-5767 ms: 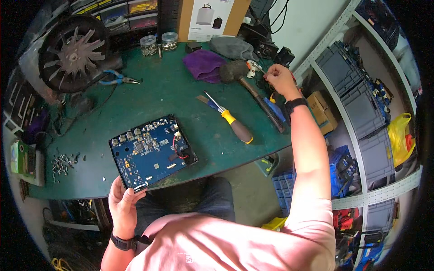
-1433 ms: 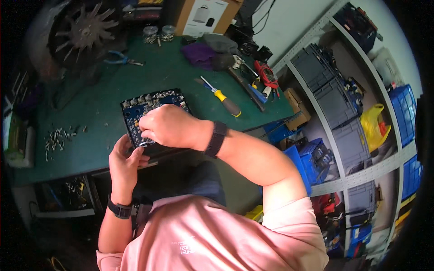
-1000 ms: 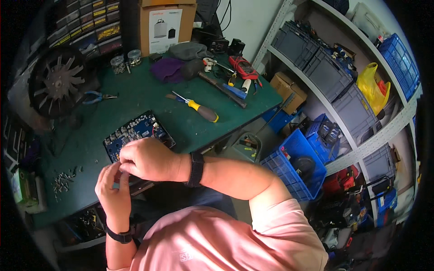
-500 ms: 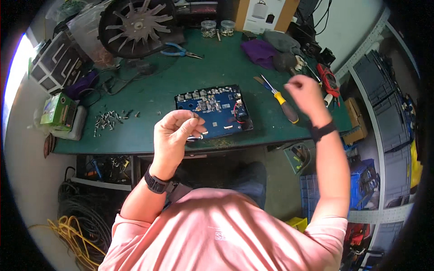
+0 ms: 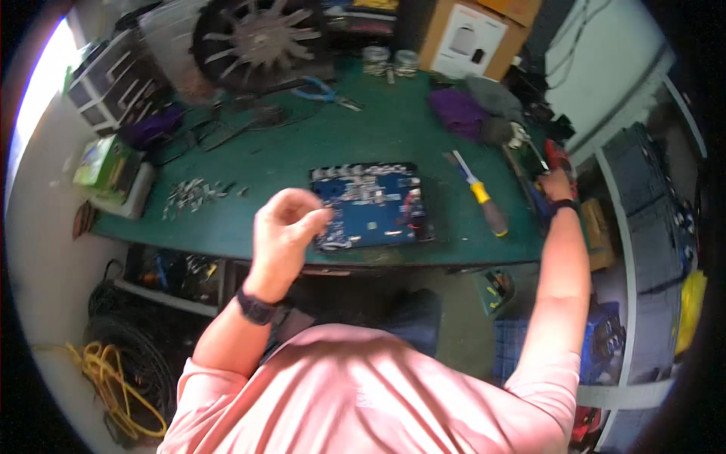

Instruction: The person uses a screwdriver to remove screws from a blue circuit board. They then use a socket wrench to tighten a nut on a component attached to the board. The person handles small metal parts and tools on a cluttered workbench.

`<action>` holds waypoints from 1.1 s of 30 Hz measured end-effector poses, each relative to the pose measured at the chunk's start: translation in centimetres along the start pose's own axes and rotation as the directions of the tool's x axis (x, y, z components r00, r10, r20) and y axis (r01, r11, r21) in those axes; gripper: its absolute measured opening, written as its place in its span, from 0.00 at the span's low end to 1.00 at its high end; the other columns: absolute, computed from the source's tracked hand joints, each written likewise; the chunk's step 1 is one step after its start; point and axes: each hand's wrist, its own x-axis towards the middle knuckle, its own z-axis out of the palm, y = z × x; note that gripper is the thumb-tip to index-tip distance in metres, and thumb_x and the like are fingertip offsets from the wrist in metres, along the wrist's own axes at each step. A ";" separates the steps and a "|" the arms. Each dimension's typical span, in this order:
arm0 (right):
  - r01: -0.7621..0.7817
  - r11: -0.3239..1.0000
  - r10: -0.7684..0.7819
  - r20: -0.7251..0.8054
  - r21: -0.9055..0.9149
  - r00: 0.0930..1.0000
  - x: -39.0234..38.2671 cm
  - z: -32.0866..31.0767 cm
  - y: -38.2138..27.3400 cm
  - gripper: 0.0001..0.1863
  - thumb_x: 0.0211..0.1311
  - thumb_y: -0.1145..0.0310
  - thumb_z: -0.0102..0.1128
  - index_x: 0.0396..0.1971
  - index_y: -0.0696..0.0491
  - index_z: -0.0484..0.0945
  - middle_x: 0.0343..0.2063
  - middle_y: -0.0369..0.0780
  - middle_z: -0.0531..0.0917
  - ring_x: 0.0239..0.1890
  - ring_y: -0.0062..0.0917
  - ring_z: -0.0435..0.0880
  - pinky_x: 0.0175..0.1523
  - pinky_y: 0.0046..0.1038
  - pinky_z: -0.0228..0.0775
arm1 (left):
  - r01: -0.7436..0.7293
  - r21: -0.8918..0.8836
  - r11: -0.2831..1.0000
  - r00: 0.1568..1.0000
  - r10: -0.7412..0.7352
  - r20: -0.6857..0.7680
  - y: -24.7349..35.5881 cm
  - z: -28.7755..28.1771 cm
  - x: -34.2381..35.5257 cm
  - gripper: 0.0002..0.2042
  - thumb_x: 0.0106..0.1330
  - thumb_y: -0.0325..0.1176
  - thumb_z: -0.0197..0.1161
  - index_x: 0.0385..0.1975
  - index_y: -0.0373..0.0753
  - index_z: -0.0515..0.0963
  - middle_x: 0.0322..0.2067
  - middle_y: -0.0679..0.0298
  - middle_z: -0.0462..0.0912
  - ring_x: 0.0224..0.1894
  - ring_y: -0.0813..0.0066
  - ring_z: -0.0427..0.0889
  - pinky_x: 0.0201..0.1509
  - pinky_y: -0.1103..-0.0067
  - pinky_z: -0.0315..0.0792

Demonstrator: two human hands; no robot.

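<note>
A blue circuit board (image 5: 370, 208) lies in a dark casing near the front edge of the green workbench. Over its left side is my left hand (image 5: 286, 227), thumb and forefinger pinched together; whatever small thing sits between them is too blurred to name. My right hand (image 5: 557, 186) reaches out to the bench's right end, close to a red meter (image 5: 558, 157) and some dark tools. Its fingertips are hidden among these things, so its grip does not show. Between board and right arm rests a screwdriver (image 5: 485, 203) with a yellow and grey handle.
Loose screws (image 5: 193, 195) lie scattered on the left. Farther back are blue-handled pliers (image 5: 327, 94), a large black fan (image 5: 261, 38), small jars (image 5: 389, 62) and a purple cloth (image 5: 456, 113). A green box (image 5: 103, 168) stands at the left edge, shelving along the right.
My right hand has moved out to the right and down, from above the screwdriver to beside the red meter. The view has shifted slightly; my left hand keeps its pinch near the board.
</note>
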 end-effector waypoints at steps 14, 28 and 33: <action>-0.456 0.879 0.443 0.114 0.139 0.889 1.4 -2.2 -4.5 0.18 0.56 0.64 0.54 0.41 0.60 0.83 0.44 0.51 0.83 0.42 0.44 0.84 0.47 0.41 0.76 | 0.076 -0.200 0.977 0.997 -0.072 0.028 -0.2 -1.1 -1.3 0.04 0.67 0.27 0.60 0.33 0.38 0.71 0.28 0.66 0.77 0.28 0.79 0.76 0.34 0.82 0.71; -0.052 0.755 0.329 -0.308 0.654 0.893 -8.2 -10.9 -7.2 0.21 0.61 0.69 0.51 0.53 0.61 0.68 0.25 0.45 0.79 0.15 0.28 0.77 0.18 0.30 0.69 | 0.149 -0.229 0.962 0.982 -0.118 0.145 0.1 -0.9 -1.9 0.03 0.69 0.28 0.57 0.34 0.37 0.72 0.27 0.65 0.79 0.27 0.78 0.78 0.34 0.82 0.74; 0.180 0.622 0.065 -0.280 0.762 0.958 -17.6 -12.7 -14.0 0.18 0.67 0.75 0.50 0.56 0.54 0.65 0.24 0.33 0.73 0.18 0.14 0.71 0.21 0.20 0.65 | 0.210 -0.231 0.950 0.957 -0.151 0.246 1.8 -0.1 -1.9 0.05 0.69 0.30 0.57 0.36 0.36 0.71 0.30 0.63 0.79 0.31 0.76 0.80 0.38 0.79 0.75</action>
